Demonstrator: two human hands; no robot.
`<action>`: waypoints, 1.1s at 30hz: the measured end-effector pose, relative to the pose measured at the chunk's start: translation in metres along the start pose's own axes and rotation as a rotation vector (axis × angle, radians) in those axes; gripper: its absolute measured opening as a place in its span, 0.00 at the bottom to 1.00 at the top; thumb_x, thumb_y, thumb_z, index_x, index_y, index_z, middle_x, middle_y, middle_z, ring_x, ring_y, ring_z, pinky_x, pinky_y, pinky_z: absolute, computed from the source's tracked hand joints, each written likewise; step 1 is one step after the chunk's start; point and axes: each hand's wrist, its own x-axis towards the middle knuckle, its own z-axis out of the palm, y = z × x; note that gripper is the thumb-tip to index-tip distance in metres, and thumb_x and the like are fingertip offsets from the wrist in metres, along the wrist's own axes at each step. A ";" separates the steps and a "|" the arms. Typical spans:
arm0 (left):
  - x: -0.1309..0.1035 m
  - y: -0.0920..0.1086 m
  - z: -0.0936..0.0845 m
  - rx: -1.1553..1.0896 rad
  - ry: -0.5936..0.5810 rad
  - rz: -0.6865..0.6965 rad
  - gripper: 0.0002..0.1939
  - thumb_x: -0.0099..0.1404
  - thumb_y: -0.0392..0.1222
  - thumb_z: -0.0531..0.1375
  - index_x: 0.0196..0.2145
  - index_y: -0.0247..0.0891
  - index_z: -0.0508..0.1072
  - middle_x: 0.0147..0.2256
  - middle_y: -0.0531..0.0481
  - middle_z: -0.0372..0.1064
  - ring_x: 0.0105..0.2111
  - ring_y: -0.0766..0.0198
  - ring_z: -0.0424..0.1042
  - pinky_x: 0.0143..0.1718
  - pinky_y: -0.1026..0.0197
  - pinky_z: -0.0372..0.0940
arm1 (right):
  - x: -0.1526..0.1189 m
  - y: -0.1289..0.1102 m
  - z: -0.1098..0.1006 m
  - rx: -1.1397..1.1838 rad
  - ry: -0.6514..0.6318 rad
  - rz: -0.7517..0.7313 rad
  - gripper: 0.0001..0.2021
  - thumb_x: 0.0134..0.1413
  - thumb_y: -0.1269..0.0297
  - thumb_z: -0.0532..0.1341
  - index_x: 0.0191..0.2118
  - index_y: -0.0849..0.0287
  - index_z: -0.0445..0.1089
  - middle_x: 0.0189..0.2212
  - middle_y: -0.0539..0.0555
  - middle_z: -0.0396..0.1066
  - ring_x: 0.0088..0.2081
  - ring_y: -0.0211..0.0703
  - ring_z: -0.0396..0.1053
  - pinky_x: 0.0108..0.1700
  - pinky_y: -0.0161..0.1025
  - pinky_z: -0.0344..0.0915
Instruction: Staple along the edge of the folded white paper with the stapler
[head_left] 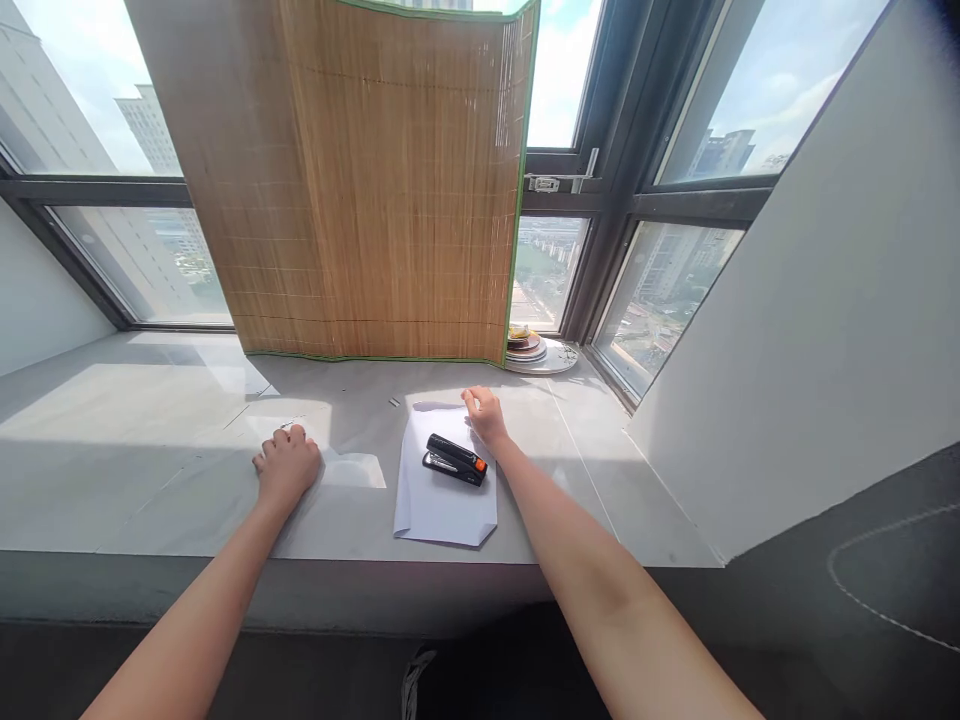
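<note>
On the pale sill to the left rests my left hand (289,465), palm down, its bent fingers slightly apart beside a few tiny dark bits. Nothing shows in its grasp. My right hand (486,415) is over the upper right corner of a small stack of white paper (442,515), fingers drawn together. Whatever they pinch, if anything, is too small to make out. A black stapler (455,460) with an orange button lies on the paper, just below and left of my right hand. Short metal staple strips (394,402) lie on the sill left of the paper's top edge.
A bamboo mat (397,200) with green edging leans upright against the window behind the sill (187,500). Stacked plates (544,357) stand at its right foot, in the window corner. A white wall (810,300) slopes in on the right.
</note>
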 end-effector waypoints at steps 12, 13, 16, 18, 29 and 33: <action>-0.053 0.098 -0.014 -1.043 -0.172 0.577 0.16 0.71 0.45 0.55 0.51 0.45 0.78 0.54 0.43 0.75 0.57 0.51 0.70 0.64 0.49 0.60 | -0.130 -0.036 -0.033 0.017 -0.266 -0.092 0.17 0.57 0.67 0.69 0.52 0.51 0.75 0.41 0.52 0.77 0.43 0.49 0.74 0.48 0.43 0.69; -0.063 0.106 -0.014 -1.059 -0.245 0.667 0.15 0.70 0.47 0.58 0.50 0.46 0.79 0.55 0.44 0.75 0.59 0.50 0.69 0.66 0.49 0.58 | -0.133 -0.037 -0.036 0.037 -0.268 -0.113 0.18 0.56 0.68 0.69 0.53 0.50 0.75 0.42 0.52 0.78 0.44 0.49 0.74 0.49 0.43 0.69; -0.081 0.109 -0.014 -0.891 -0.288 0.775 0.16 0.67 0.51 0.64 0.51 0.48 0.81 0.61 0.44 0.71 0.64 0.46 0.63 0.70 0.44 0.49 | -0.140 -0.035 -0.048 0.023 -0.184 -0.152 0.26 0.51 0.69 0.72 0.57 0.51 0.73 0.47 0.54 0.77 0.48 0.51 0.73 0.53 0.46 0.68; -0.084 0.101 -0.014 -0.764 -0.297 0.803 0.21 0.67 0.54 0.64 0.56 0.48 0.78 0.64 0.43 0.67 0.66 0.44 0.61 0.70 0.43 0.48 | -0.144 -0.030 -0.054 -0.018 -0.103 -0.141 0.28 0.46 0.71 0.73 0.55 0.53 0.74 0.45 0.55 0.77 0.48 0.52 0.72 0.53 0.49 0.68; -0.083 0.103 -0.014 -0.636 -0.238 0.836 0.25 0.66 0.56 0.63 0.57 0.44 0.73 0.55 0.40 0.72 0.57 0.44 0.67 0.60 0.46 0.58 | -0.141 -0.026 -0.050 0.239 -0.001 -0.035 0.10 0.47 0.62 0.70 0.37 0.54 0.73 0.42 0.53 0.81 0.44 0.49 0.78 0.48 0.48 0.74; -0.083 0.102 -0.016 -0.759 -0.263 0.860 0.24 0.64 0.55 0.65 0.54 0.42 0.74 0.52 0.40 0.72 0.55 0.46 0.69 0.59 0.48 0.60 | -0.140 -0.024 -0.048 0.290 0.057 0.034 0.11 0.46 0.56 0.71 0.28 0.56 0.72 0.40 0.58 0.82 0.41 0.52 0.80 0.49 0.52 0.76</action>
